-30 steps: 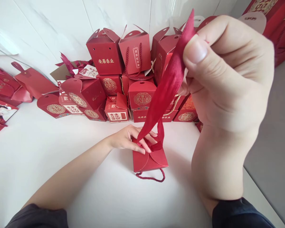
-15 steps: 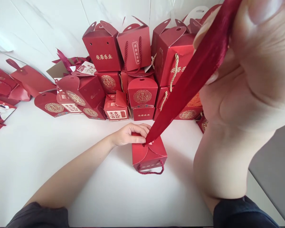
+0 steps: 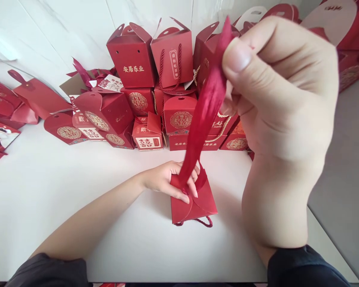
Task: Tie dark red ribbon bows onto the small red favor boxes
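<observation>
A small red gift box (image 3: 203, 201) stands on the white table, its curved top flaps folded together and twisted red cord hanging at the front. My left hand (image 3: 167, 181) lies over its top with thumb and fingers apart, pressing beside the ribbon's base. A dark red satin ribbon (image 3: 196, 135) rises from the box top in a slanting line. Its upper end is pinched between the thumb and bent fingers of my right hand (image 3: 275, 83), close to the camera. A shorter piece of red ribbon (image 3: 201, 179) shows behind my left fingers.
Red gift boxes are stacked along the white tiled wall, among them an upright box (image 3: 131, 59) and a corded box (image 3: 172, 56). At the left lie a red bag (image 3: 42, 99) and a box with a printed picture (image 3: 1, 133). More boxes (image 3: 353, 67) stand far right.
My right hand has come down and left with the ribbon, whose end now shows above my thumb. My left fingers have spread on the box, which sits slightly lower and tilted in view.
</observation>
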### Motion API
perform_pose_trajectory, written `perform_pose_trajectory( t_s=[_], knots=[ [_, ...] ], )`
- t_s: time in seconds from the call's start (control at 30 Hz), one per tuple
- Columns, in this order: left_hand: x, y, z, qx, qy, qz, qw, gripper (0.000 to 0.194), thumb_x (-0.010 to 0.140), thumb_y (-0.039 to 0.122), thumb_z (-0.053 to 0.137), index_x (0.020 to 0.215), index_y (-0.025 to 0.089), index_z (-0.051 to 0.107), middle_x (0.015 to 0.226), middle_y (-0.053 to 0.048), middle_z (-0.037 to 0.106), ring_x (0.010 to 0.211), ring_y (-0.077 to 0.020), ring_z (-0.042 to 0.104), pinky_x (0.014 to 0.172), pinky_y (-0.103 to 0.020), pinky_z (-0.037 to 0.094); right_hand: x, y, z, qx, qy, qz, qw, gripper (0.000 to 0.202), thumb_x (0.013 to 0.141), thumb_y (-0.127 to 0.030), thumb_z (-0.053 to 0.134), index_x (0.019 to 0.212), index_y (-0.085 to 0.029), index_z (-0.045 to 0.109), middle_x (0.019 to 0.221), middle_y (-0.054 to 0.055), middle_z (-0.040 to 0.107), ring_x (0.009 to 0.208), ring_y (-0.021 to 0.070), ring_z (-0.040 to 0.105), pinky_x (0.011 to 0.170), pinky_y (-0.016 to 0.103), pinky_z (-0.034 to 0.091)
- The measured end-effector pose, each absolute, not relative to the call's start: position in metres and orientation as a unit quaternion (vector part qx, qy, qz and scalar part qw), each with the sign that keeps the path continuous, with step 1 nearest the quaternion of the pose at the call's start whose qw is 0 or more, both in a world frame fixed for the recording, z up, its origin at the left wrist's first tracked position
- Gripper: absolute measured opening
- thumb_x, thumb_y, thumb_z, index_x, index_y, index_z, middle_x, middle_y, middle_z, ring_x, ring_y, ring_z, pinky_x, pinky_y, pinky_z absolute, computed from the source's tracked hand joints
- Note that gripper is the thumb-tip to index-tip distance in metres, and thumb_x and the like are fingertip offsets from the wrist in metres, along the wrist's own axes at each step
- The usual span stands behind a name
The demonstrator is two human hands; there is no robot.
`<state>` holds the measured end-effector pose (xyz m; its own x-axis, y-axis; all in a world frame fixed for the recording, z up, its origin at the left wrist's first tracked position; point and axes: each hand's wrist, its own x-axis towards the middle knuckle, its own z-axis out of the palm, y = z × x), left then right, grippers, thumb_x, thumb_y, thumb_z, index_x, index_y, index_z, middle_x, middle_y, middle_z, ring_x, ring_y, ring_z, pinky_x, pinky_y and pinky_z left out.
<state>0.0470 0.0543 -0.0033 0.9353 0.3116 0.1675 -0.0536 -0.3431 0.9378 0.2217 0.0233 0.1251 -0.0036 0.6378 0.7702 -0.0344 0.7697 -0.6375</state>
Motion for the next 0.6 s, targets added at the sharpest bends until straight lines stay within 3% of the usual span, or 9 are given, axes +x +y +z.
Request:
perform_pose_trajectory(
  t_s=[0.07,0.17,0.3,0.5,0.6],
  knots=[
    [0.046,0.054,0.0,0.804,0.077,0.15,0.57,0.017,0.073,0.023,0.076,0.089,0.018,0.077,0.083,-0.009,0.066,0.094,-0.0229,0.059,0.097,-0.037,0.046,0.228,0.029,0.12,-0.228,-0.671,0.275,0.649,0.031,0.082,-0.051,0.066,0.063,-0.027,0.058,0.066,0.004,0.052,0.052,0.0183,0.043,0.047,0.035,0.03],
    [0.046,0.053,0.004,0.798,0.074,0.141,0.582,0.017,0.078,0.021,0.066,0.091,0.018,0.076,0.084,-0.01,0.065,0.086,-0.0221,0.061,0.09,-0.037,0.049,0.23,0.031,0.118,-0.212,-0.666,0.274,0.66,0.035,0.084,-0.053,0.063,0.061,-0.027,0.056,0.06,0.003,0.048,0.049,0.0179,0.041,0.044,0.034,0.027],
    [0.045,0.054,0.001,0.79,0.077,0.139,0.593,0.02,0.079,0.023,0.059,0.09,0.02,0.076,0.082,-0.011,0.067,0.086,-0.0242,0.061,0.096,-0.041,0.047,0.222,0.024,0.121,-0.206,-0.672,0.251,0.666,0.033,0.078,-0.059,0.065,0.065,-0.031,0.054,0.059,0.002,0.044,0.053,0.0203,0.04,0.047,0.034,0.028],
    [0.045,0.057,-0.005,0.784,0.061,0.159,0.596,0.015,0.074,0.022,0.059,0.082,0.021,0.072,0.094,-0.011,0.07,0.112,-0.0306,0.054,0.103,-0.044,0.042,0.217,0.02,0.142,-0.179,-0.639,0.2,0.721,0.033,0.079,-0.06,0.064,0.064,-0.033,0.054,0.05,-0.001,0.031,0.047,0.0176,0.031,0.051,0.034,0.026],
    [0.046,0.056,-0.001,0.804,0.059,0.169,0.567,0.014,0.076,0.017,0.059,0.081,0.021,0.071,0.091,-0.01,0.07,0.11,-0.0283,0.055,0.103,-0.043,0.042,0.223,0.021,0.152,-0.194,-0.685,0.249,0.656,0.039,0.082,-0.063,0.06,0.059,-0.033,0.051,0.046,-0.001,0.034,0.05,0.0204,0.045,0.052,0.036,0.031]
  ],
)
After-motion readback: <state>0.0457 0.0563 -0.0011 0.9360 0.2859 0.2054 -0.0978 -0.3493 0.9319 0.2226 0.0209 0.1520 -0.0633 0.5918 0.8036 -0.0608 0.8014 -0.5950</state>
